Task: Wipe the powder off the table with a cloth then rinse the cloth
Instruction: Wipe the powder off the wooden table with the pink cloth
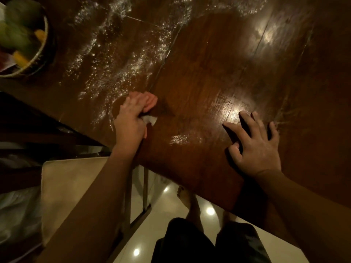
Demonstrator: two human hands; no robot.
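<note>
Gripping cloth (150, 119) in left hand (133, 118) | right hand (256, 145) flat on table (209, 63)

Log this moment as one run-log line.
step: wiping | left hand holds small white cloth on dark wooden table | right hand flat on table | white powder unwiped, far-left tabletop

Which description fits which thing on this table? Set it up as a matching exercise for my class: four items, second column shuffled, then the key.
Things
1. cloth
2. right hand
3. fruit bowl
4. powder

Descriptions
A. fingers spread, flat on the table
B. at the far left of the tabletop
C. white, bunched under the left hand, which grips it
D. scattered in pale streaks over the wood

Pairs: 1-C, 2-A, 3-B, 4-D
</note>
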